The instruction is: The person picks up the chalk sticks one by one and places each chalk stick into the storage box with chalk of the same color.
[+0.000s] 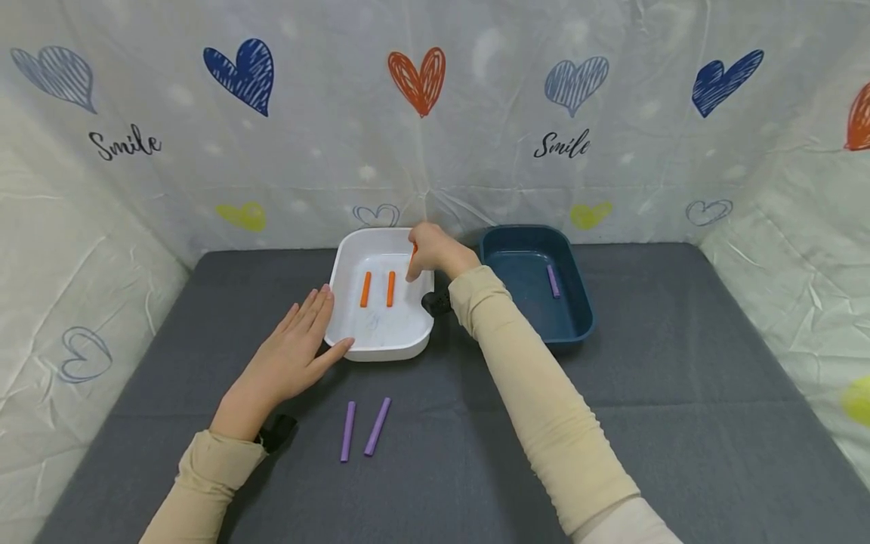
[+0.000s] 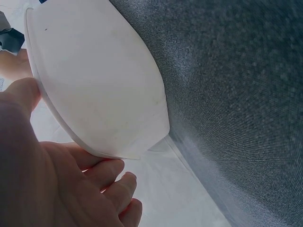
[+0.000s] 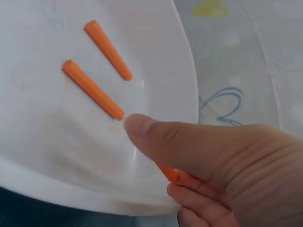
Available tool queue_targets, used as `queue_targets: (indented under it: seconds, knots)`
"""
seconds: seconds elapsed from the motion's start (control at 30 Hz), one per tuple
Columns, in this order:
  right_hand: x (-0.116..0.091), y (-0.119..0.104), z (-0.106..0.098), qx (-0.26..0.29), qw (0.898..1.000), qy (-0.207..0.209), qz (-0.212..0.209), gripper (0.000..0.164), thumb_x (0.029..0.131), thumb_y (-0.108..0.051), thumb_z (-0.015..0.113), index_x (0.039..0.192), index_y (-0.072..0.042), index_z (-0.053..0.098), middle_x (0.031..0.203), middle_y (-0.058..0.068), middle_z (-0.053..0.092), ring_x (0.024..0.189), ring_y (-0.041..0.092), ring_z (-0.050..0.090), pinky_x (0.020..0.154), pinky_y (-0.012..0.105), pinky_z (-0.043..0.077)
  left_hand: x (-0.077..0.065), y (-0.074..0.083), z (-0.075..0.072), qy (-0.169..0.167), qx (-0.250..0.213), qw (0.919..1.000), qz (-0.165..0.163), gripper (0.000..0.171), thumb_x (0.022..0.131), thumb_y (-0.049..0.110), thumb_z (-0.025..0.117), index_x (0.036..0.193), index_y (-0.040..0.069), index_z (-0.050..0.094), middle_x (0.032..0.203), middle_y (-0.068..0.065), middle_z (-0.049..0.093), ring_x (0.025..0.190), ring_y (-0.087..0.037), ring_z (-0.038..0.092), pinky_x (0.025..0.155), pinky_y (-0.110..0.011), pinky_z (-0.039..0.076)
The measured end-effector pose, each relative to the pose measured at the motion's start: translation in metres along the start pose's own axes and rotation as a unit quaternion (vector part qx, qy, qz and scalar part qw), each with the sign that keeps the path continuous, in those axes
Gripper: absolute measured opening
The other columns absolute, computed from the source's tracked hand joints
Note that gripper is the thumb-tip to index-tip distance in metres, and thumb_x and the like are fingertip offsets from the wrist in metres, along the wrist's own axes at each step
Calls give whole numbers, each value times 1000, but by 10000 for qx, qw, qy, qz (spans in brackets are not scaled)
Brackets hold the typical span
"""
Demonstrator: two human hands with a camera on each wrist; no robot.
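My right hand (image 1: 440, 251) is over the far right corner of a white plastic tray (image 1: 381, 353). Between its thumb and fingers it pinches an orange chalk-like stick (image 3: 166, 173), mostly hidden by the thumb. Two more orange sticks (image 1: 365, 289) lie side by side on the tray's floor, just past the thumb tip in the right wrist view. My left hand (image 1: 288, 355) rests against the tray's near left corner. Its fingers are extended, with the thumb on the rim and the fingertips along the outer side in the left wrist view.
A dark blue tray (image 1: 581, 332) stands to the right of the white one, with one purple stick (image 1: 553, 281) inside. Two purple sticks (image 1: 348, 431) lie on the grey cloth (image 1: 652, 453) in front. A white printed curtain (image 1: 489, 174) hangs behind the table.
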State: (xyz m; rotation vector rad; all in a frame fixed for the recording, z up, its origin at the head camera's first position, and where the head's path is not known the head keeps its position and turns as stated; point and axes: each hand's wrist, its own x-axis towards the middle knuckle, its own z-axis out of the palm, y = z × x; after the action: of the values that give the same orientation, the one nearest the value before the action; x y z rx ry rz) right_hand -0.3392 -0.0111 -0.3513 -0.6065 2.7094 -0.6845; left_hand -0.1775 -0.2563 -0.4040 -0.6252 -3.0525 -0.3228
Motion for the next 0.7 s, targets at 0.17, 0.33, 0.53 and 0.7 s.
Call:
queue_targets:
  seconds: [0.17, 0.33, 0.53, 0.7]
  knots:
    - [4, -1, 10, -380, 9992, -9, 134, 67, 78, -11, 84, 136, 2, 55, 135, 14, 51, 120, 25, 49, 100, 32, 45, 0, 0, 0, 11, 12, 10000, 5, 86, 103, 55, 42, 156, -4, 9, 164, -20, 5, 151, -36, 6, 121, -53, 9]
    - [6, -6, 18, -732, 9968, 160, 260, 54, 77, -7, 83, 126, 1, 60, 130, 14, 52, 107, 23, 53, 91, 31, 49, 0, 1, 0, -2, 5, 10000, -12, 86, 103, 55, 41, 156, -4, 8, 164, -20, 4, 151, -36, 6, 121, -53, 9]
    - [3, -9, 27, -984, 9935, 396, 408, 42, 77, -3, 78, 116, -3, 64, 129, 11, 52, 117, 28, 54, 95, 36, 51, 0, 1, 0, 14, 6, 10000, -4, 86, 103, 54, 42, 156, -5, 8, 164, -20, 5, 151, -36, 7, 121, -53, 10]
    - [1, -8, 32, -1298, 9900, 494, 250, 40, 76, -4, 79, 114, -3, 67, 128, 9, 55, 132, 29, 47, 119, 38, 26, 0, 1, 0, 7, 20, 10000, 6, 86, 103, 55, 42, 156, -5, 8, 164, -21, 5, 151, -36, 7, 121, -54, 10]
